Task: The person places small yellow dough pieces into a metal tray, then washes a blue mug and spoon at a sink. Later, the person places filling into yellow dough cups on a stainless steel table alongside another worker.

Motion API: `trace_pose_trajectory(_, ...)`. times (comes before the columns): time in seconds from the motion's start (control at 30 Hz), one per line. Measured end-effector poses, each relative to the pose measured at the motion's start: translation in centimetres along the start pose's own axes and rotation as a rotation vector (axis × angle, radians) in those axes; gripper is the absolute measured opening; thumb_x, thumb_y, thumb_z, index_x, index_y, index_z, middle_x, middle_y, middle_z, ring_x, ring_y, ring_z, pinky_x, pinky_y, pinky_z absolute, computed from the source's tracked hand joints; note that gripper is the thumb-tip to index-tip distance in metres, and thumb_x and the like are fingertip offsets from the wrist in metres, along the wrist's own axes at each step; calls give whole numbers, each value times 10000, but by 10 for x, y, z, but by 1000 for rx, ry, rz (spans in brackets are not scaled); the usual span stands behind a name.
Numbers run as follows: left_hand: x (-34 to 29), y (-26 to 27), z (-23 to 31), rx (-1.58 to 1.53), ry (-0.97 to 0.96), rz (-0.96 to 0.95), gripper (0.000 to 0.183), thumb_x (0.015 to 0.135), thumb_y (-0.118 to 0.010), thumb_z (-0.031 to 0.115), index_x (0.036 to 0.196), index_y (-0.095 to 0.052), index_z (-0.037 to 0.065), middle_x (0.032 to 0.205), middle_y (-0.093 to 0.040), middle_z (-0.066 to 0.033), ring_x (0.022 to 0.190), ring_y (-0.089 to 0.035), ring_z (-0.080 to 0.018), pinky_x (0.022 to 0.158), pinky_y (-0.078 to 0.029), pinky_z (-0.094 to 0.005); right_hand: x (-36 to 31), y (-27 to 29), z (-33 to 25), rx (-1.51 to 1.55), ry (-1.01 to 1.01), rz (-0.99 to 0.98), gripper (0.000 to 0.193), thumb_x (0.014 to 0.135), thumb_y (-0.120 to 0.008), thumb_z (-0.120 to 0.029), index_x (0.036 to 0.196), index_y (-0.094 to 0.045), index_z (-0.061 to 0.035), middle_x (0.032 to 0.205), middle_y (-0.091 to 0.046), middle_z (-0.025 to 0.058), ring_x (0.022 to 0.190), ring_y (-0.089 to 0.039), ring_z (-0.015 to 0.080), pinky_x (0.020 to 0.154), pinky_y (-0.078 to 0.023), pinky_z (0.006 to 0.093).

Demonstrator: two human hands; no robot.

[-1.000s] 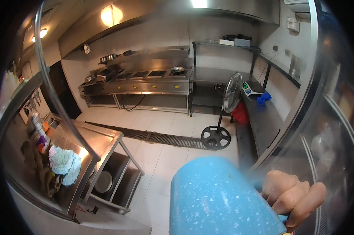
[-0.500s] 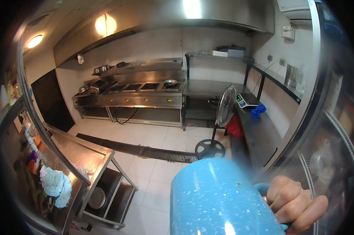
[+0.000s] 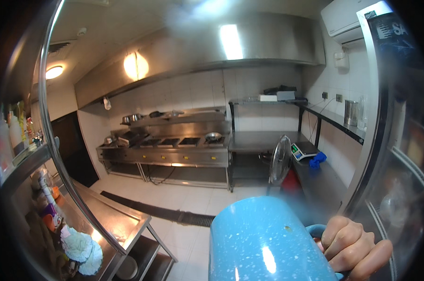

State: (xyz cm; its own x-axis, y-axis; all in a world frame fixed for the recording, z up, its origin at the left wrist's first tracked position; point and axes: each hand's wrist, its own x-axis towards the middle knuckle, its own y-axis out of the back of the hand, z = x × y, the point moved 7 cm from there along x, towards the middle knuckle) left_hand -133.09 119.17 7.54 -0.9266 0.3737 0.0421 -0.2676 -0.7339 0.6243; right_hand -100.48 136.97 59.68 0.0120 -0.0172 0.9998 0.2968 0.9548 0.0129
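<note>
A large light-blue mug with white speckles (image 3: 263, 243) fills the lower middle of the view, close to the camera. My right hand (image 3: 355, 246) is closed round its handle (image 3: 317, 230), fingers wrapped and knuckles toward me. A small brownish chip or spot shows on the mug's side. What the mug contains, if anything, is hidden, and its lower end runs out of the picture. My left hand is not in view.
A steel table (image 3: 113, 210) and a crumpled pale cloth (image 3: 83, 250) lie at the left. A standing fan (image 3: 281, 161) stands beyond the mug. Glass-fronted shelving (image 3: 394, 196) borders the right. A stove range (image 3: 174, 154) lines the back, with a floor drain (image 3: 160, 208) before it.
My view has tilted upward, so the room sits lower in the picture and more of the hood shows. The mug stays in my right hand, slightly lower and more to the right.
</note>
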Motion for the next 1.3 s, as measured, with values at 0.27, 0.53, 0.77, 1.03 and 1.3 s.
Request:
trace_pose_trajectory(0.27, 48, 36, 54, -6, -127, 59, 358, 725, -576, 385, 926, -644, 97, 903, -601, -135, 850, -557, -274, 772, -439, -364, 14, -6, -6, 70, 215, -20, 213, 840, -539, -157, 736, -370, -81, 494, -405, 32, 415, -277, 116, 447, -248, 279)
trace_pose_trajectory(0.53, 85, 62, 101, -5, -223, 111, 361, 728, -571, 390, 920, -648, 94, 880, -610, -123, 823, -566, -264, 753, -444, -363, 28, -7, -17, 72, 396, -65, 209, 823, -562, -129, 741, -380, -66, 503, -423, 36, 408, -312, 117, 444, -287, 267)
trace_pose_trajectory(0.77, 111, 71, 123, -1, -268, 135, 364, 732, -566, 395, 914, -650, 91, 861, -618, -113, 800, -574, -255, 737, -449, -361, 30, 1, -11, 43, 491, -71, 210, 804, -585, -120, 751, -390, -62, 522, -413, 22, 411, -315, 106, 436, -282, 263)
trace_pose_trajectory(1.03, 147, 61, 98, 8, -233, 142, 369, 735, -561, 400, 908, -654, 88, 839, -627, -102, 773, -582, -245, 718, -455, -359, 26, 18, 46, 30, 322, -315, 183, 804, -584, -129, 745, -416, -88, 558, -487, 33, 420, -345, 137, 476, -309, 314)
trace_pose_trajectory(1.3, 103, -3, -137, 105, 208, 23, 373, 739, -556, 406, 901, -657, 85, 817, -636, -90, 746, -591, -235, 699, -460, -357, -42, 0, 234, 425, -316, -239, 305, 750, -673, -147, 808, -383, -72, 485, -430, 50, 465, -357, 129, 458, -273, 271)
